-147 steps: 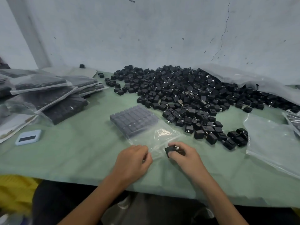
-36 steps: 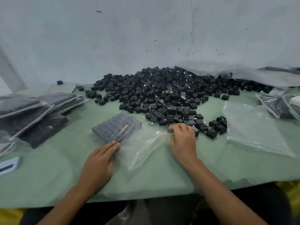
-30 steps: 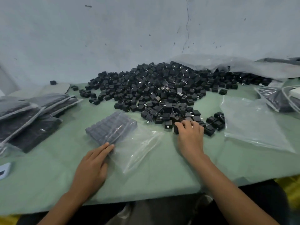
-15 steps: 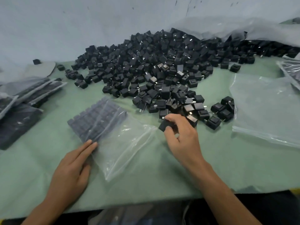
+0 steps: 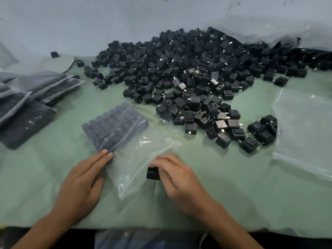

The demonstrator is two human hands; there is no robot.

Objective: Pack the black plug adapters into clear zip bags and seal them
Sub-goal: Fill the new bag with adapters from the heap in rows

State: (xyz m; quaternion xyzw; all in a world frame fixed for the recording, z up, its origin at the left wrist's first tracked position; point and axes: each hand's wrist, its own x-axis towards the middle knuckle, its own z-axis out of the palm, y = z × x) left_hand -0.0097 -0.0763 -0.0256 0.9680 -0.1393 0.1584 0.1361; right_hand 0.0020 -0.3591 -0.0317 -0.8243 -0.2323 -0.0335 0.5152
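Head view: the left hand (image 5: 81,182) lies flat, straight fingers pressing the crinkled clear zip bag (image 5: 136,155) beside its rows of boxy adapters. The right hand (image 5: 177,174) pinches one matte black adapter (image 5: 153,173) at the bag's open mouth.

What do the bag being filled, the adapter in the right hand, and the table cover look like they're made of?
Bag being filled: thin clear plastic film, glossy, since it wrinkles, glints and shows the adapters inside. Adapter in the right hand: apparently hard black plastic, matte to satin. Table cover: pale green sheet, matte with soft folds, probably cloth or non-woven.
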